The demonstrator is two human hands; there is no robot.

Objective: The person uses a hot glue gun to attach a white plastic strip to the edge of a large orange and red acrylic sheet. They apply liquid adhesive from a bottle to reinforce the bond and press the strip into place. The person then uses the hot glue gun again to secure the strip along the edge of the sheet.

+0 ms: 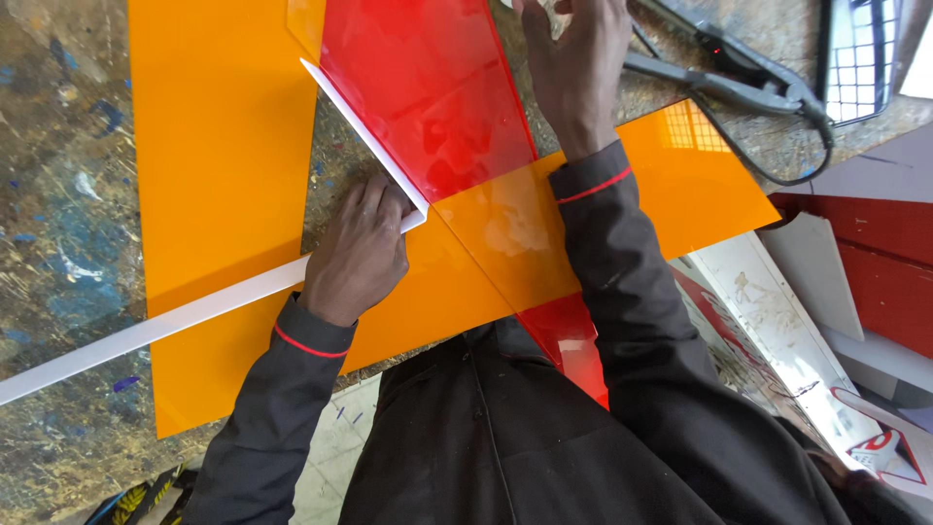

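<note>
Dark jacket sleeves with thin red cuff lines fill the bottom of the view, running up to both hands on a paint-stained workbench (pixel 58 194). Left hand (pixel 358 255) rests knuckles-up, fingers curled down onto a long white plastic strip (pixel 155 329), which runs from the lower left edge up to the hand; whether the fingers actually grip the strip or only press it cannot be told. A second white strip (pixel 364 136) runs diagonally from just above that hand up and to the left, lying along the left edge of a translucent red acrylic sheet (pixel 428 87). Right hand (pixel 575 70) lies flat, fingers spread, pressing on the upper right edge of the red sheet, holding nothing.

Red sheet lies between the two hands, stretching from the top of the view down toward the person's body, with its lower tip showing beside the jacket. An orange acrylic sheet (pixel 680 185) crosses over it under the right forearm. A larger orange sheet (pixel 224 146) lies to the left, under the long white strip. Grey long-handled shears (pixel 739 83) and a cable lie at the upper right, well apart from the hands.
</note>
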